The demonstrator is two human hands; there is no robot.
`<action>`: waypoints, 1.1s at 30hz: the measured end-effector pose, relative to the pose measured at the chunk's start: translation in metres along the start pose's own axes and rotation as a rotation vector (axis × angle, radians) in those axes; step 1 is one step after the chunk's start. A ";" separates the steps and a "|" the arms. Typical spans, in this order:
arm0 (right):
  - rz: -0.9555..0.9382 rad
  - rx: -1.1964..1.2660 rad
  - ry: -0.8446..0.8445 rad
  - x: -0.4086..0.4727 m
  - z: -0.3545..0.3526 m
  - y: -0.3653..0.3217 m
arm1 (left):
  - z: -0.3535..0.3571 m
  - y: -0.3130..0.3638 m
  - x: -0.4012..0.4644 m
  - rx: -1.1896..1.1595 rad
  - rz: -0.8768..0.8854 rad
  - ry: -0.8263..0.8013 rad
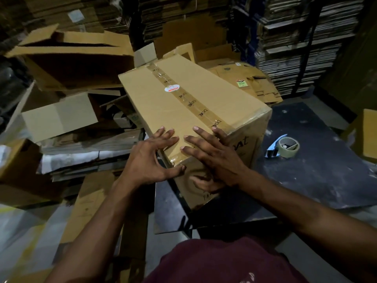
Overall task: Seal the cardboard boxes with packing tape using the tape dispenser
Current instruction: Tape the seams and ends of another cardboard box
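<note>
Box sits mid-frame on dark table, top seam already taped end to end. I read both hands as flat, fingers spread, gripping nothing: left hand and right hand press tape over near top edge. Tape dispenser lies idle at 3 o'clock, apart from box. My judgement: this box nearly sealed; open cartons at 10 o'clock remain.

- The box fills the left of the table, both hands on its near end.
- Right of it lies bare tabletop, with only the dispenser there.
- Left of the box, piled cardboard crowds in close.
- Behind it, flattened cartons and stacks close it in.
</note>
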State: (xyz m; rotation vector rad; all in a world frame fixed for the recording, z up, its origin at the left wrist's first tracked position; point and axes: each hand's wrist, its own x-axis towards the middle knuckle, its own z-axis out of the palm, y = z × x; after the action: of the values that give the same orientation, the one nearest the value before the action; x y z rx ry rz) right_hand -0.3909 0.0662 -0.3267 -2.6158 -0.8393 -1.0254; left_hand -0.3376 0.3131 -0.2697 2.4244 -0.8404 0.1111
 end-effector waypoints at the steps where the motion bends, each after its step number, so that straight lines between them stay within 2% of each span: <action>1: 0.021 -0.006 0.020 -0.001 0.002 -0.003 | 0.000 0.001 0.000 0.003 -0.008 0.006; 5: 0.100 -0.082 0.073 0.000 0.017 -0.011 | 0.007 0.006 -0.002 0.049 -0.010 0.101; 8: 0.106 -0.074 0.125 0.002 0.021 -0.014 | 0.016 0.002 -0.006 -0.007 0.028 0.154; 11: 0.076 -0.050 0.053 -0.001 0.015 -0.011 | 0.013 -0.013 -0.014 -0.041 0.135 0.023; 14: 0.073 -0.010 0.024 -0.002 0.008 -0.010 | 0.007 -0.025 -0.014 0.087 0.216 -0.085; 17: 0.138 0.066 0.101 0.002 0.010 -0.018 | 0.009 -0.034 -0.010 0.132 0.288 -0.006; 20: 0.179 0.037 0.116 0.006 0.016 -0.020 | 0.012 -0.039 -0.007 0.083 0.344 0.055; 26: 0.148 0.037 0.067 0.000 0.014 -0.014 | -0.006 -0.035 0.002 0.103 0.351 -0.045; 33: 0.196 0.015 0.153 0.006 0.018 -0.023 | -0.021 -0.035 0.007 0.134 0.360 -0.120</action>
State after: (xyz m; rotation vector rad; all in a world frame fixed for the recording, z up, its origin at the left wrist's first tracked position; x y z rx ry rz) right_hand -0.3908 0.0948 -0.3366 -2.5083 -0.5428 -1.1401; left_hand -0.3093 0.3433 -0.2676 2.3952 -1.3584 0.1628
